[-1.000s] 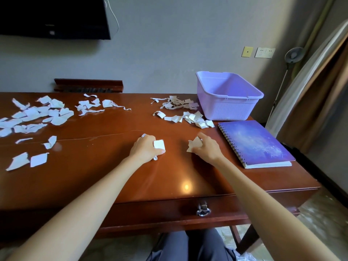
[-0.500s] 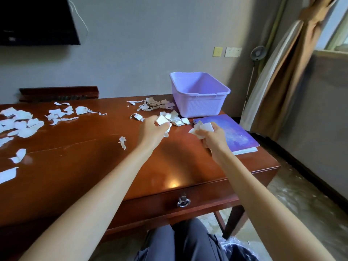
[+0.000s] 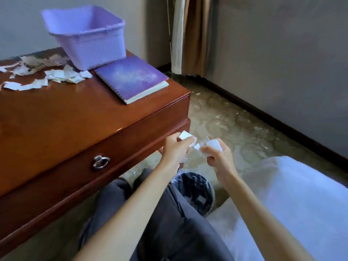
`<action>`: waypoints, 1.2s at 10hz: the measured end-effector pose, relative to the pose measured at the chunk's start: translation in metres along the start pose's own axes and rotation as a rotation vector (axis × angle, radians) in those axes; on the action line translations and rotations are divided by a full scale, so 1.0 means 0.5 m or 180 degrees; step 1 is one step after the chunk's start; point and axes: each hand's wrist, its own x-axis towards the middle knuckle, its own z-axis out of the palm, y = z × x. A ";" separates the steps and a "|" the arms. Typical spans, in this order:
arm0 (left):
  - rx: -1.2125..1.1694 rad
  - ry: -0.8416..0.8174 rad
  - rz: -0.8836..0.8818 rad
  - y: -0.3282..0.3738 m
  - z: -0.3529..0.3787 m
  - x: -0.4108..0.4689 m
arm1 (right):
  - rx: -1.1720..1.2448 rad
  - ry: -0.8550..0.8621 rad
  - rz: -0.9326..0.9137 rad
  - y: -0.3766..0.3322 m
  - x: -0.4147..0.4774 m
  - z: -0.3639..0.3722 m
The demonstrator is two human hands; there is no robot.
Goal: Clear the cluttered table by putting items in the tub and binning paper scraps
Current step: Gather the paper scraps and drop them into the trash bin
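At centre frame both hands are off the table's front corner. The left hand (image 3: 175,150) pinches a white paper scrap (image 3: 185,136) between thumb and fingers; the right hand (image 3: 219,158), fingers curled, grips a small bunch of scraps (image 3: 212,146). The two hands are close together, their papers nearly touching.

Below them, at lower centre, the bin (image 3: 196,193) stands on the floor with a dark plastic liner and a few white bits inside. Its left side is hidden behind the person's trouser leg (image 3: 169,227) and left forearm.

The wooden table (image 3: 56,113) fills the left of the frame, with a ring pull (image 3: 101,162) on its drawer. At upper left stands the lilac tub (image 3: 86,36), and the purple spiral notebook (image 3: 131,78) lies just in front of it. Left of the notebook, torn paper pieces (image 3: 47,76) are strewn on the tabletop. A white bed cover (image 3: 286,200) fills the lower right, and curtains (image 3: 188,34) hang at upper centre.
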 end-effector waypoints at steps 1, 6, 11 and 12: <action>0.0079 0.0030 -0.0491 -0.087 0.052 0.040 | -0.0026 0.0198 0.0615 0.104 0.032 -0.049; 0.0415 0.0666 -0.2603 -0.349 0.116 0.252 | -0.0460 0.0429 0.2744 0.422 0.219 -0.077; -0.0049 0.0586 -0.3511 -0.422 0.106 0.321 | -0.0183 0.0652 0.3477 0.480 0.280 -0.056; -0.0218 0.0694 -0.3596 -0.420 0.102 0.320 | -0.0077 0.0736 0.3533 0.481 0.273 -0.060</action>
